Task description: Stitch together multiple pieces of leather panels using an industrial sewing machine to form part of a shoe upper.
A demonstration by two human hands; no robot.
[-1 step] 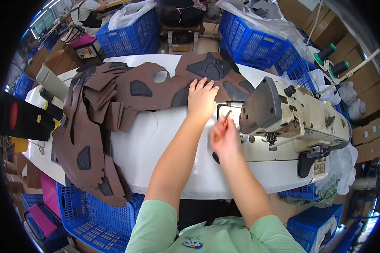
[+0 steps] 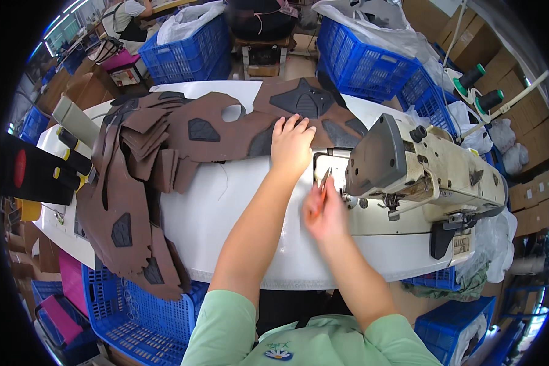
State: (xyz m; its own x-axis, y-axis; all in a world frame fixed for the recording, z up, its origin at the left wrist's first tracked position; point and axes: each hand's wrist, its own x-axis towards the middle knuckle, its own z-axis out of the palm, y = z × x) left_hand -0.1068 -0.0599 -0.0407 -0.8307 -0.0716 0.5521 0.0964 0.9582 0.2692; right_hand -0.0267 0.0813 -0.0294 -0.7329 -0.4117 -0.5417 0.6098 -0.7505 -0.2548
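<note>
Brown sheet pieces with black moulded patches (image 2: 210, 143) lie joined in a long run across the white sewing table. My left hand (image 2: 291, 146) rests flat on the near edge of this brown material, fingers stretched, beside a black ridged patch (image 2: 302, 99). My right hand (image 2: 325, 213) is closed around orange-handled thread snips (image 2: 327, 179), their pointed metal tips upward over the machine bed. It is slightly blurred and sits just left of the sewing machine head (image 2: 378, 158). The needle area is mostly hidden by the machine head.
Folded brown pieces (image 2: 146, 131) pile up at the left and hang over the table's front edge. Below them is a blue crate (image 2: 140, 323). Thread cones (image 2: 73, 160) stand at the left. More blue crates (image 2: 366, 61) line the far side, and a person (image 2: 123, 21) sits far left.
The snips in my right hand have tilted to a slightly more upright angle, and that hand has shifted a little. My left hand stays on the brown material.
</note>
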